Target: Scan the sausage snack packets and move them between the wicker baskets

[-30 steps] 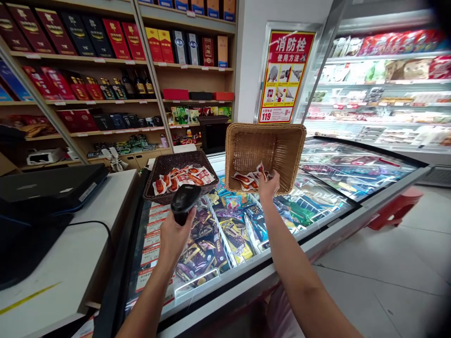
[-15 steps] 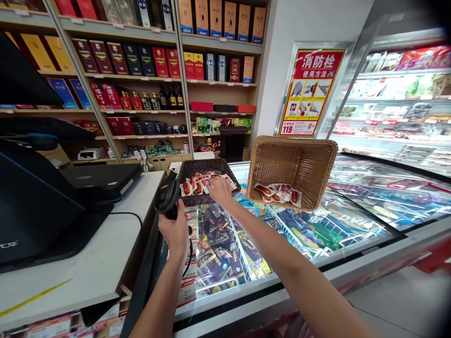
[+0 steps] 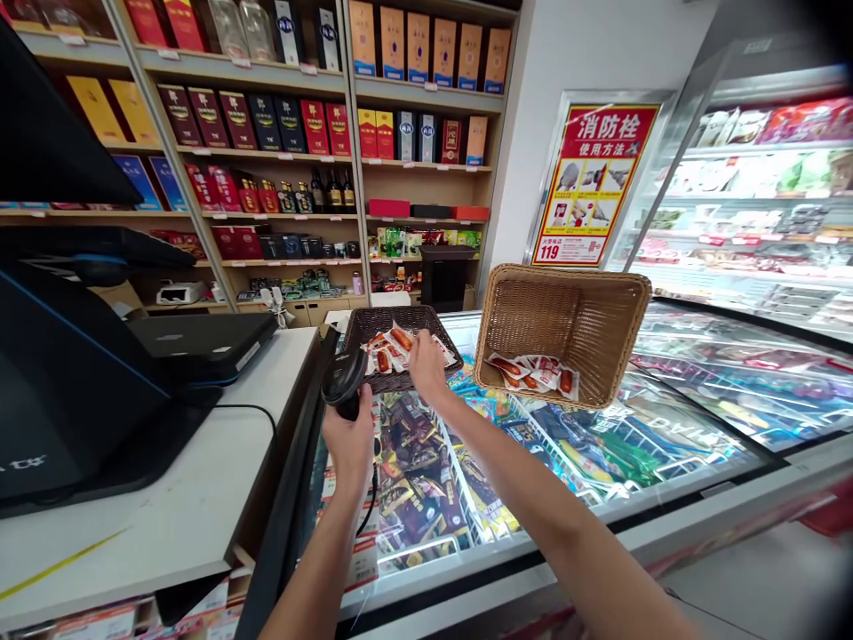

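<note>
Left hand (image 3: 350, 440) has a grip on the scanner (image 3: 344, 377), long axis near-left to far-right. Right hand (image 3: 428, 364)'s pinching a sausage (image 3: 401, 338), slanting far-left to near-right.

- left hand (image 3: 350, 436): bare, ungloved, fingers partly hidden;
- right hand (image 3: 430, 366): bare too, its fingertips too small to make out clearly;
- left forearm (image 3: 321, 556): uncovered, slender, narrowing toward the wrist;
- right arm (image 3: 510, 480): likewise uncovered, smooth in outline

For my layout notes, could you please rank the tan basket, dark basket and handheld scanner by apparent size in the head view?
Largest to smallest:
1. Tan basket
2. Dark basket
3. Handheld scanner, in the left hand
</note>
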`<state>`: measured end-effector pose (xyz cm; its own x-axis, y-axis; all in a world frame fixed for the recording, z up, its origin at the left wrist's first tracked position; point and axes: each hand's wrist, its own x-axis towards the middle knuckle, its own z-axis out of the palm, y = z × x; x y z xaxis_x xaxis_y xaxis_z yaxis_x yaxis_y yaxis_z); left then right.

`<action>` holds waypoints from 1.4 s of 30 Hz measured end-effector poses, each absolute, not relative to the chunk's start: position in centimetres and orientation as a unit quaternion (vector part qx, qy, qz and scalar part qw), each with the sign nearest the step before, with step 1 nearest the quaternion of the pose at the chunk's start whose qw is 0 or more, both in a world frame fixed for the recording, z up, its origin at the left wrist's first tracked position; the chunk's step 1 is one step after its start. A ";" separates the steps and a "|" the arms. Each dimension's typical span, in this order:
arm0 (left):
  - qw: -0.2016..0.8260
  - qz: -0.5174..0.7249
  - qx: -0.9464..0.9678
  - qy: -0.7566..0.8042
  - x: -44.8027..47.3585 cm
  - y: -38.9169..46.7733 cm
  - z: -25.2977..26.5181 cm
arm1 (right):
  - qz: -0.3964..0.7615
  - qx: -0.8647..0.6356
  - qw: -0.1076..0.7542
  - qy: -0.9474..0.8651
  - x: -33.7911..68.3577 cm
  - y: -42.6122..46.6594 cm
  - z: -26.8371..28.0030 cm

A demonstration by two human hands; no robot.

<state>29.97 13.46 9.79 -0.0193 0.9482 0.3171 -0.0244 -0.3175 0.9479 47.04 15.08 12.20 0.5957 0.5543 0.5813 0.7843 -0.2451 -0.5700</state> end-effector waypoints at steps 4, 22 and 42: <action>0.458 0.522 0.597 0.403 30.5 12.5 9.7 | -0.276 -0.693 0.479 -0.462 51.0 8.4 9.7; 0.523 0.330 0.709 0.338 31.7 8.9 10.4 | -0.406 -0.606 0.520 -0.444 54.9 1.9 5.9; 0.506 0.375 0.690 0.357 31.7 9.8 10.2 | -0.250 -0.714 0.635 -0.156 59.0 1.7 5.3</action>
<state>31.70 9.79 10.21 0.4635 0.8721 0.1567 0.1131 -0.2336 0.9657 59.04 1.67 5.32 0.8264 -0.0938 0.5551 0.5404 -0.1447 -0.8289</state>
